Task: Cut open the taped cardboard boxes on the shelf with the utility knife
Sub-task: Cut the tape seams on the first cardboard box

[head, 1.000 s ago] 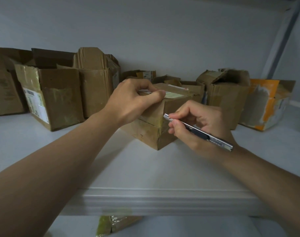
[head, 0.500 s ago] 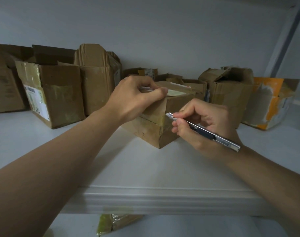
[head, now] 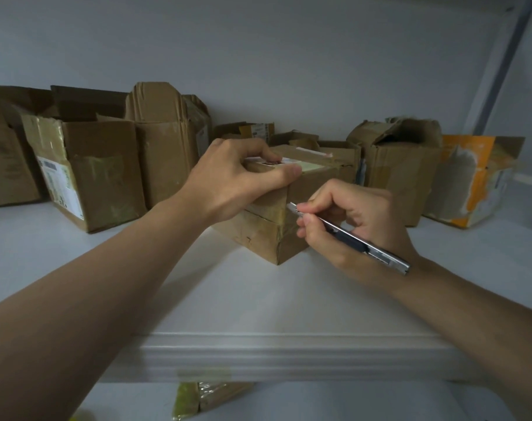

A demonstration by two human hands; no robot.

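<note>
Under left hand [head: 228,180], box [head: 267,235]; knife [head: 349,235] at its corner.

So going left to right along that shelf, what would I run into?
Open box with a label → tall crumpled box → left hand on the small taped box → utility knife in the right hand → orange box.

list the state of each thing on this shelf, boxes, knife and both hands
small taped brown cardboard box: closed, tape intact
silver utility knife: tip at the box's tape
left hand: gripping the box top
right hand: holding the knife
tall brown cardboard box: flaps open
torn orange and white box: open
</note>
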